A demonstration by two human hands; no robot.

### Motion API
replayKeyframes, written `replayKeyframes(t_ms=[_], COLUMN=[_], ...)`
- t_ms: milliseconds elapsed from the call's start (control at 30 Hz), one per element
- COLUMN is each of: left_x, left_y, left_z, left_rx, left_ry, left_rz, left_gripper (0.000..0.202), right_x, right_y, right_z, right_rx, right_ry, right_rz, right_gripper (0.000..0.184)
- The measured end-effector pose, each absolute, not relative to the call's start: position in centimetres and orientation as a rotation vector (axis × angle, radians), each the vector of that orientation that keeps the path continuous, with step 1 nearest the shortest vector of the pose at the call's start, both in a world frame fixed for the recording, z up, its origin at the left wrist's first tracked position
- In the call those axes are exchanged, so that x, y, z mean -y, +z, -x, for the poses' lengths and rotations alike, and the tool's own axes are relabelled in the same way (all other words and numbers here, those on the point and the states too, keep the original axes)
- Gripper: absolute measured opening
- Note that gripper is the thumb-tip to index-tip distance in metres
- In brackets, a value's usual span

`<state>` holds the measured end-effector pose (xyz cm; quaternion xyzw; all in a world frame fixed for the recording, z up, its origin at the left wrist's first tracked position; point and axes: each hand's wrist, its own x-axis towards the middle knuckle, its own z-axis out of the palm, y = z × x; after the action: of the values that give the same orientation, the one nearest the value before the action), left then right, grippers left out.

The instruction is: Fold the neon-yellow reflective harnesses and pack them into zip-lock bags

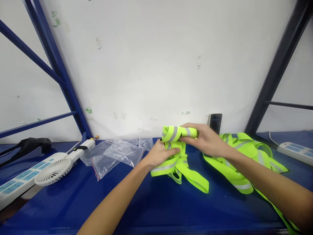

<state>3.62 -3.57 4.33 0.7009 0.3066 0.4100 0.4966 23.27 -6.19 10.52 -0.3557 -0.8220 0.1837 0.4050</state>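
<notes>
Both hands at work over the dark blue counter (156, 202), close to the white wall. Between them is a fluorescent yellow-green fabric safety vest (181, 169) with grey reflective bands. Its upper part is wound into a tight short roll (174, 133) held off the surface, and its loose straps trail down onto the counter toward the person. Left hand (160, 155): grip pressed together, fingers curled around the straps just under the roll, thumb side against the roll's left end. Right hand (207, 140): grip closed over the roll's right end, fingers wrapped across the top. Judged step: rolling the vest up, part done, since a good length of strap hangs unrolled. A further turn would call for the right grip to hold the roll tight while the left feeds the slack flat and even, or the bundle will likely loosen or skew. Just right of the hands, touching the right forearm, lies a heap of more yellow-green vests (246, 153), unrolled. To the left are clear plastic zip bags (117, 151), crumpled and empty-looking, near the vest but apart from it. Farther left are a white handheld fan (53, 171) and a white power strip (14, 186). A small black device (215, 122) leans on the wall behind the right hand
</notes>
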Motion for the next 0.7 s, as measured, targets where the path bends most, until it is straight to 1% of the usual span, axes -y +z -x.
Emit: replayKeyframes(t_ms=[67, 133, 200, 300, 400, 433, 500, 567, 600, 633, 700], left_x=[3.3, 3.1, 3.2, 3.8, 4.1, 4.1, 4.0, 3.7, 3.6, 3.6, 3.5], left_y=[4.7, 5.6, 7.0, 9.5, 10.9, 10.9, 10.2, 8.7, 7.7, 6.8, 5.0], left_z=[-3.5, -3.5, -3.7, -3.9, -4.0, -3.9, -3.6, -3.5, -3.5, -3.6, -4.0], left_rx=[-0.687, -0.649, -0.599, -0.5, -0.462, -0.459, -0.46, -0.473, -0.485, -0.504, -0.584], left_ry=[0.956, 0.945, 0.968, 1.012, 1.017, 1.029, 1.068, 1.047, 0.997, 0.936, 0.866], left_rz=[-1.633, -1.641, -1.76, -1.999, -2.052, -2.016, -1.913, -1.813, -1.769, -1.726, -1.606], left_gripper=[0.041, 0.041, 0.04, 0.043, 0.046, 0.05, 0.063, 0.077, 0.079, 0.078, 0.064], right_x=[6.7, 7.2, 7.7, 8.6, 9.6, 9.7, 9.7, 9.1, 8.7, 8.3, 7.5], right_y=[11.3, 12.2, 13.3, 15.4, 17.9, 18.6, 19.9, 20.7, 21.0, 21.2, 21.2], right_z=[-23.3, -23.2, -22.9, -22.4, -22.1, -22.1, -22.2, -22.5, -22.7, -22.8, -23.0], right_rx=[2.015, 1.969, 1.919, 1.82, 1.76, 1.754, 1.721, 1.662, 1.633, 1.616, 1.605], right_ry=[0.33, 0.252, 0.197, 0.088, -0.096, -0.166, -0.279, -0.322, -0.319, -0.303, -0.268], right_rz=[0.85, 0.803, 0.743, 0.641, 0.554, 0.525, 0.474, 0.455, 0.455, 0.466, 0.501], right_gripper=[0.026, 0.025, 0.025, 0.029, 0.032, 0.034, 0.037, 0.04, 0.04, 0.039, 0.038])
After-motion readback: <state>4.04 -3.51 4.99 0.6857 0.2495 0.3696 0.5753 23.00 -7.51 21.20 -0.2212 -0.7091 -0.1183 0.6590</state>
